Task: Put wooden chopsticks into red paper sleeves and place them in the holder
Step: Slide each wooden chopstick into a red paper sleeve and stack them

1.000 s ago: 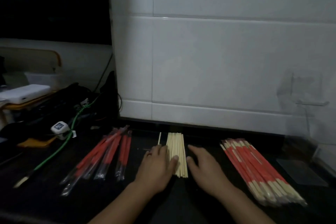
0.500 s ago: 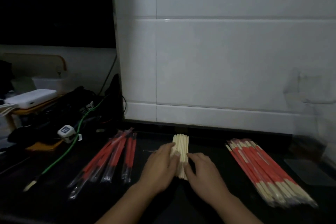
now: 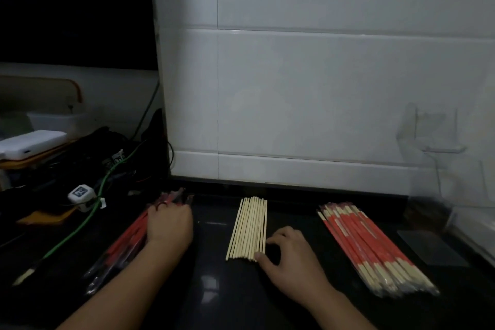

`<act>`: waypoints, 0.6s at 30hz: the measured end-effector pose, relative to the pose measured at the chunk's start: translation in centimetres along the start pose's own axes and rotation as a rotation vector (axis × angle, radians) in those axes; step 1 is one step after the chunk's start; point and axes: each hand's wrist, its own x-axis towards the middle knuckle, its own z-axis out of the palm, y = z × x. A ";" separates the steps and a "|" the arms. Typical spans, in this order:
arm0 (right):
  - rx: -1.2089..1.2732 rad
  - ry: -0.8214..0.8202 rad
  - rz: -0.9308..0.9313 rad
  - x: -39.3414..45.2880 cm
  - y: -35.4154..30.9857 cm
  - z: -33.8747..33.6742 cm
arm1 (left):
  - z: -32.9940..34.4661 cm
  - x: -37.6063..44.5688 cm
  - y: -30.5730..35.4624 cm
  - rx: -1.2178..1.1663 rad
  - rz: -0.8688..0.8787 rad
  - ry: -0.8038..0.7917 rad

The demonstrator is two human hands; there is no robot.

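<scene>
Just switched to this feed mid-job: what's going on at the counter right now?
A person is sorting chopstick supplies on a dark counter. The left hand rests on the pile of empty red paper sleeves at the left. The right hand pinches at the near right edge of the row of bare wooden chopsticks in the middle. Finished red-sleeved chopsticks lie in a pile at the right, untouched.

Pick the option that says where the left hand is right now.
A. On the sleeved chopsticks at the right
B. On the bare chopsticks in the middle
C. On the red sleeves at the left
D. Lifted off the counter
C: the left hand lies on the red sleeves at the left, while the right hand touches the near end of the bare chopsticks.
</scene>
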 end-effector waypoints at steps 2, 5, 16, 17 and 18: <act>0.002 0.018 0.002 0.0 0.0 0.0 | -0.5 0.0 0.0 0.027 0.012 0.005; 0.001 0.056 0.013 0.0 0.1 0.0 | -1.4 -0.2 -0.1 0.087 0.025 -0.027; 0.004 0.101 0.016 0.1 0.1 0.1 | -2.6 -1.0 -0.5 -0.273 -0.038 0.021; 0.007 0.097 0.018 0.1 0.1 0.1 | -2.8 -1.0 -0.4 -0.334 -0.034 0.021; 0.010 0.098 0.017 0.1 0.2 0.1 | -3.1 -1.1 -0.2 -0.410 -0.021 0.044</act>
